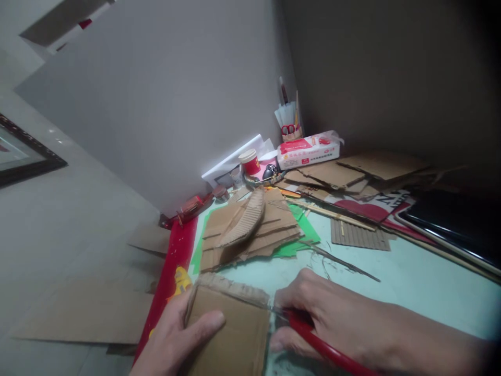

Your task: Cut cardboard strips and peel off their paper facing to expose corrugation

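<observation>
At the table's near edge my left hand [183, 329] is closed on a cardboard piece [229, 329], thumb on its brown face. A ragged, paler strip runs along the piece's far edge. My right hand [324, 313] is wrapped round red-handled pliers [329, 350]; their metal tip meets the right upper corner of the cardboard. Whether the jaws pinch it is too blurred to tell. Just beyond my left hand lies a yellow object [182, 282], partly hidden. Ahead, a curved corrugated strip [248, 219] rests on torn cardboard sheets [219, 224] over green paper [309, 230].
Toward the back stand a red paper cup [250, 162], a tissue pack [309, 150] and a holder [291, 133] with scissors. At right, a black glossy device [457, 224] lies by stacked cardboard [383, 164]. A thin twig [344, 261] crosses the pale tabletop [430, 303]. Grey panels [156, 104] rise behind.
</observation>
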{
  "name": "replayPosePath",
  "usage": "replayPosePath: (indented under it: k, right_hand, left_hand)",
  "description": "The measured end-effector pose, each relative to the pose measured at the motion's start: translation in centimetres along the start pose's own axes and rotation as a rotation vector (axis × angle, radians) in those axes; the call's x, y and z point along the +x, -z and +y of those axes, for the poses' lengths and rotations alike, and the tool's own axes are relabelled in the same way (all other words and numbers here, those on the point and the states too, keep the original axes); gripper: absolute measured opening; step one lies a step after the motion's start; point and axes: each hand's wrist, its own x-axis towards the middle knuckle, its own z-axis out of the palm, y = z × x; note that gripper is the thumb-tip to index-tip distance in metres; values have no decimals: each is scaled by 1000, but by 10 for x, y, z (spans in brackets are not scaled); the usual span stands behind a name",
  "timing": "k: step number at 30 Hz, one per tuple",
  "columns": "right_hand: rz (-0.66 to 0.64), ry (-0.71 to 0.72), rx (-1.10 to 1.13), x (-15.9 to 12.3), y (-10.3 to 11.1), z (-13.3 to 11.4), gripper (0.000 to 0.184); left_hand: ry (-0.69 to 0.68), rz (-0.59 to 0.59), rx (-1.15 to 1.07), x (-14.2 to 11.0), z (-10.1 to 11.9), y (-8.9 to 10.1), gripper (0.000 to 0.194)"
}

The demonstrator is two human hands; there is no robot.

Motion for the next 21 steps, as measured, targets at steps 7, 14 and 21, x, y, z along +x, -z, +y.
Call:
replayPosePath:
  k: [7,14,21]
  right_hand:
    - [-25,-70,19,-4,2,-3,38]
    - [-83,-144,56,-2,14,-1,35]
    - [-96,-206,88,-4,4,14,40]
  left_hand:
    - [-3,-10,-58,0,3,-2,50]
    - [-65,-175,-125,15,-6,4,45]
    - [-80,-228,-152,26,-14,9,50]
